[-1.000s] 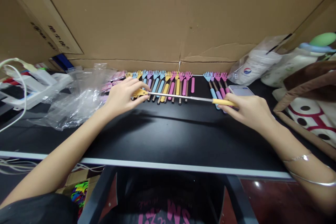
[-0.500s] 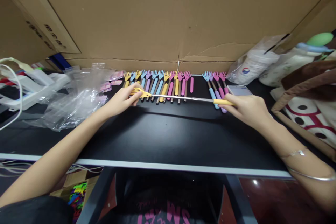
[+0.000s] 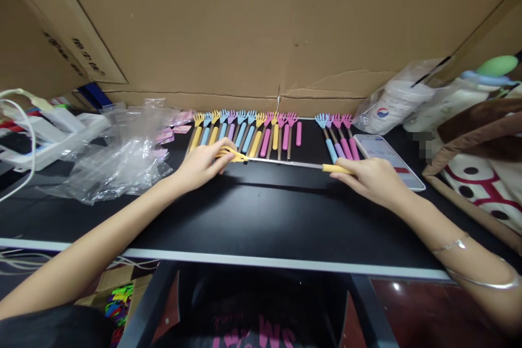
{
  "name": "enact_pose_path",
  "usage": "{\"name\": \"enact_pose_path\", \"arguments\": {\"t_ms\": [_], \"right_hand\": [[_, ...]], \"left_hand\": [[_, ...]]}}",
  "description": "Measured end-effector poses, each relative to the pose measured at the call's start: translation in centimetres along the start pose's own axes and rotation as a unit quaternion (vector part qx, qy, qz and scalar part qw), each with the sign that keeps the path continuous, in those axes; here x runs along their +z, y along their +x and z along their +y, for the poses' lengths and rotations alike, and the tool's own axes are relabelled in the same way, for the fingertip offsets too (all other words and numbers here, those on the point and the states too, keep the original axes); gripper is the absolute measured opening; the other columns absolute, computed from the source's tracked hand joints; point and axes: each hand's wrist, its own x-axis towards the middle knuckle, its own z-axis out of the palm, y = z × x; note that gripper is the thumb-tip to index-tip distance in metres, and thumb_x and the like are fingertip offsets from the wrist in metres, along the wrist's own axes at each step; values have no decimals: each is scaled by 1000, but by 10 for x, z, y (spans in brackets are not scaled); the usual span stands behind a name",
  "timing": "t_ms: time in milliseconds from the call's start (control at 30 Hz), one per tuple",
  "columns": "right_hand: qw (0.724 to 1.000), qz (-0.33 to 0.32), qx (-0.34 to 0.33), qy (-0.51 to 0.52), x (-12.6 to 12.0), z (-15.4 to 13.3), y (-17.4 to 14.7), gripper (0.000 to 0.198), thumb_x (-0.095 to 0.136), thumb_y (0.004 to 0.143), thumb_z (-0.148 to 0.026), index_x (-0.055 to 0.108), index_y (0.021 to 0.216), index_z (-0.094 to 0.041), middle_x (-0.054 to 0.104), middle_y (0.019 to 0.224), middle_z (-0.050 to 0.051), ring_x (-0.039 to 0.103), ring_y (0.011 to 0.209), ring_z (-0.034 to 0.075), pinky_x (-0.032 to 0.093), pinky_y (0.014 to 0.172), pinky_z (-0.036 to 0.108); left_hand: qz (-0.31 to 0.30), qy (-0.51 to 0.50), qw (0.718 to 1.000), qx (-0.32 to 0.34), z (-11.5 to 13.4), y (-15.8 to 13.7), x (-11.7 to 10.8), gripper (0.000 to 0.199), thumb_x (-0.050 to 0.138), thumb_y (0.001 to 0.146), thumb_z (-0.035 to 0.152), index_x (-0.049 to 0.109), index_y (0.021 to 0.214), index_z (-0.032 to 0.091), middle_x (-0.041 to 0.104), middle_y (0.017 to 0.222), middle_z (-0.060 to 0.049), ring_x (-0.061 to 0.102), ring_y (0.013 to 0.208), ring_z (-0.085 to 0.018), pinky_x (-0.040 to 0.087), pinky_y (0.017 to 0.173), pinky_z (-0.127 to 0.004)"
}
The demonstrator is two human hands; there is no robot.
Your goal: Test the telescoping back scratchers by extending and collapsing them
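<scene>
Left hand (image 3: 204, 167) is pinching the clawed end of the yellow scratcher (image 3: 285, 163), right hand (image 3: 369, 180) clasping its handle (image 3: 337, 169), both before the scratcher row (image 3: 247, 141); they're apparently adjusting its length, next needing aligned grips.

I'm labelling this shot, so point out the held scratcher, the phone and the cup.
Held scratcher (image 3: 285, 162): head view, on its metal rod.
Phone (image 3: 392, 155): head view, on its screen.
Cup (image 3: 396, 109): head view, on its side wall.

The left hand (image 3: 199, 167) and right hand (image 3: 374, 182) hold a yellow back scratcher (image 3: 285, 162) (silver-shafted) above the black table (image 3: 261, 223).
</scene>
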Motion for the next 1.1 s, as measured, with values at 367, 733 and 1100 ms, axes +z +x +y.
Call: {"name": "enact_pose_path", "arguments": {"t_ms": [367, 733, 1100], "right_hand": [[999, 0, -37, 3, -2, -29, 9, 48, 28, 97, -53, 61, 83, -21, 60, 52, 0, 54, 46, 13, 22, 49, 23], [998, 14, -53, -29, -2, -31, 7, 48, 27, 98, -51, 61, 82, -21, 61, 52, 0, 53, 43, 12, 17, 48, 24], [998, 43, -50, 21, -3, -28, 10, 37, 35, 98, -47, 63, 96, -22, 73, 85, 0, 65, 63, 11, 31, 51, 23]], "left_hand": [[-69, 5, 997, 37, 20, -1, 20, 22, 38, 97, 36, 50, 105, 19, 64, 63, 4, 61, 60, -14, 39, 59, -22], [-87, -21, 994, 56, 18, -3, 25, 20, 45, 94, 35, 46, 108, 21, 66, 69, 4, 64, 64, -14, 42, 61, -23], [16, 174, 976, 130, 16, 5, 17, 30, 51, 89, 47, 61, 106, 24, 68, 100, -2, 62, 90, -18, 39, 64, -24]]}}
